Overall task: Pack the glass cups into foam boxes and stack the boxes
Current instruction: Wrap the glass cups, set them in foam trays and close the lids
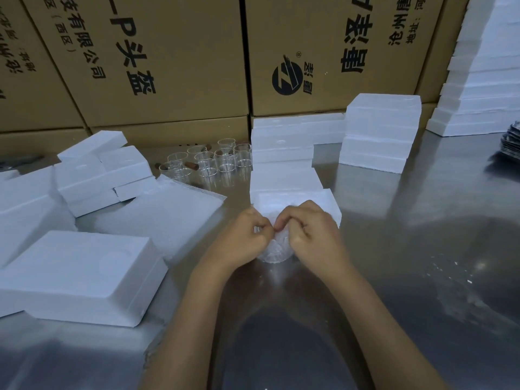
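Observation:
A clear ribbed glass cup point(275, 252) stands on the steel table at the centre, mostly hidden by my hands. My left hand point(242, 240) and my right hand point(315, 235) curl round it from both sides, fingertips meeting over its top. Whether a thin wrap covers the cup is too blurred to tell. Just behind it lies a white foam box point(292, 197). Several more glass cups with brown handles point(209, 163) stand in a cluster at the back centre.
Closed foam boxes point(81, 277) lie at the left, more in a loose heap point(104, 170). Foam stacks point(380, 130) stand at back right, a tall one point(484, 80) at far right. Cardboard cartons point(168, 66) wall the back. Dark bags point(510, 142) sit at the right edge.

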Motion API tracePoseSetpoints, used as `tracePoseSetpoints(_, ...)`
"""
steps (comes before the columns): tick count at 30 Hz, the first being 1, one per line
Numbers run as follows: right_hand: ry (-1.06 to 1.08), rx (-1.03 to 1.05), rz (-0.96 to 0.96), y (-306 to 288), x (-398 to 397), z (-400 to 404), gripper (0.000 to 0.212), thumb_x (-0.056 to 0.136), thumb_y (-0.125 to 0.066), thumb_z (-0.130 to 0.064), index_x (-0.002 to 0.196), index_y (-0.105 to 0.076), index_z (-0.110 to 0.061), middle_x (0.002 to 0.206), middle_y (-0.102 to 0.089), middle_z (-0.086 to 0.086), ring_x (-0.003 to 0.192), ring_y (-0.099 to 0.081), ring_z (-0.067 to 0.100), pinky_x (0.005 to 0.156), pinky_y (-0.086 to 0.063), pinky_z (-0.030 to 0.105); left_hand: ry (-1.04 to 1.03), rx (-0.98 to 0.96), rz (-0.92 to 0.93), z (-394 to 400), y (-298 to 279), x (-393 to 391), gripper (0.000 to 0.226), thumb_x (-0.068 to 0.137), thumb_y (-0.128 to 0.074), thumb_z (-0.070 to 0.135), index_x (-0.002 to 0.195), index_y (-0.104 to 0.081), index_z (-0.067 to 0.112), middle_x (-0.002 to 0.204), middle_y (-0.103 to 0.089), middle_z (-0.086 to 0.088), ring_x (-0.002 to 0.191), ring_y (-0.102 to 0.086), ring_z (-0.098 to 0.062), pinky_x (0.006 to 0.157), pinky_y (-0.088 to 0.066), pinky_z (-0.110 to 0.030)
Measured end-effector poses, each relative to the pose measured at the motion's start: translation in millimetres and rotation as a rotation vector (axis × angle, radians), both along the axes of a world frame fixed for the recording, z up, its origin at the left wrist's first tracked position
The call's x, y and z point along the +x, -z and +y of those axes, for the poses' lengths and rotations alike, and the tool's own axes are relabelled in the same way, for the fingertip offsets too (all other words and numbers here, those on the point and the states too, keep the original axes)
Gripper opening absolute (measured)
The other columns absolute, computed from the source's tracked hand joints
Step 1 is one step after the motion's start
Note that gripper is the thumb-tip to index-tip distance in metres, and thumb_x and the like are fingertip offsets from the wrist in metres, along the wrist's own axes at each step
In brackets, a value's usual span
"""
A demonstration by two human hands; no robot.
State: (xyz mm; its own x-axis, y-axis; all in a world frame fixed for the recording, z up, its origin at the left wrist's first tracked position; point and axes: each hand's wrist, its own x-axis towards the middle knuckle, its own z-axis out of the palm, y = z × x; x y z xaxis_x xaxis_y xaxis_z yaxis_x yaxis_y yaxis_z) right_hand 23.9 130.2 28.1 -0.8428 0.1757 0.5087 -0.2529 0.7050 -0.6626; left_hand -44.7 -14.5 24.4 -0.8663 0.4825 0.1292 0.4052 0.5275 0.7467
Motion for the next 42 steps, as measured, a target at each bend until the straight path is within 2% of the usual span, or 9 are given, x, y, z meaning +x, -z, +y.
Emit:
tracePoseSetpoints(3,-0.037,0.252,-0.074,6,-1,-4,0.031,0.078,-0.046,-0.003,0.084,-0.074,-0.015,0.076,-0.051,-0.004,0.092,-0.043,0.013,0.071,-0.038,0.027,0.009,-0.008,-0.011,-3,-2,1,0.027,0.077,-0.047,0.039,0.059,-0.065,0.032,0.093,-0.057,0.010,0.077,-0.056,-0.003,0.076,-0.043,-0.028)
tracePoseSetpoints(8,0.027,0.398,-0.129,10,-3,-4,0.039,0.082,-0.051,-0.002,0.100,-0.077,-0.024,0.100,-0.039,-0.003,0.084,-0.035,0.017,0.074,-0.028,0.025,0.002,0.075,0.049,-9,-11,-1,0.024,0.089,-0.061,0.019,0.069,-0.071,0.026,0.093,-0.060,0.012,0.082,-0.059,-0.010,0.073,-0.042,-0.021)
tracePoseSetpoints(16,0.095,-0.059,0.066,3,-5,10,0.042,0.064,-0.032,-0.004,0.071,-0.071,-0.018,0.083,-0.069,-0.006,0.091,-0.056,0.011,0.076,-0.049,0.031,0.045,0.024,-0.077,-7,-16,6,0.027,0.063,-0.061,0.050,0.086,-0.069,0.038,0.097,-0.057,0.022,0.079,-0.059,-0.006,0.077,-0.051,-0.027)
tracePoseSetpoints(19,0.207,-0.085,0.084,4,-7,22,0.041,0.066,-0.035,0.001,0.075,-0.068,-0.020,0.089,-0.067,-0.009,0.098,-0.050,0.010,0.075,-0.048,0.031,0.085,-0.029,-0.104,-6,-12,7,0.062,0.054,-0.075,0.061,0.108,-0.049,0.047,0.110,-0.051,0.021,0.076,-0.052,0.002,0.068,-0.047,-0.017)
tracePoseSetpoints(22,0.291,-0.153,0.026,7,-10,35,0.041,0.071,-0.040,0.004,0.077,-0.066,-0.027,0.094,-0.067,-0.008,0.096,-0.052,0.011,0.075,-0.047,0.032,0.081,-0.157,-0.066,-4,-8,6,0.079,0.050,-0.078,0.067,0.118,-0.040,0.051,0.121,-0.047,0.023,0.098,-0.052,0.004,0.073,-0.042,-0.021)
tracePoseSetpoints(27,0.217,-0.220,-0.083,7,-10,38,0.030,0.075,-0.048,-0.005,0.069,-0.068,-0.027,0.071,-0.066,-0.015,0.059,-0.055,0.008,0.059,-0.048,0.027,0.029,-0.070,-0.024,-4,-7,5,0.066,0.055,-0.080,0.056,0.113,-0.050,0.045,0.115,-0.055,0.022,0.097,-0.057,0.002,0.078,-0.048,-0.025)
tracePoseSetpoints(35,-0.039,-0.438,-0.027,-2,-8,33,0.013,0.093,-0.064,-0.017,0.084,-0.070,-0.025,0.091,-0.071,-0.017,0.080,-0.059,0.004,0.068,-0.042,0.009,-0.080,0.273,-0.007,-9,-19,7,0.058,0.066,-0.088,0.024,0.117,-0.062,0.037,0.110,-0.063,0.014,0.081,-0.059,0.009,0.067,-0.045,-0.005)
tracePoseSetpoints(39,-0.100,-0.569,0.030,-5,-10,34,0.018,0.098,-0.060,-0.010,0.099,-0.065,-0.027,0.100,-0.069,-0.001,0.078,-0.067,0.010,0.071,-0.051,0.023,-0.140,0.355,0.150,-1,-14,6,0.068,0.075,-0.086,0.024,0.133,-0.057,0.043,0.123,-0.061,0.020,0.106,-0.057,0.002,0.084,-0.044,-0.009)
tracePoseSetpoints(42,-0.009,-0.489,0.150,-2,-19,34,0.027,0.097,-0.057,-0.002,0.102,-0.064,-0.027,0.101,-0.066,-0.013,0.087,-0.065,0.006,0.079,-0.050,0.017,-0.164,0.395,0.210,10,-9,-2,0.072,0.078,-0.084,0.027,0.140,-0.051,0.046,0.130,-0.058,0.027,0.115,-0.053,0.007,0.089,-0.042,-0.007)
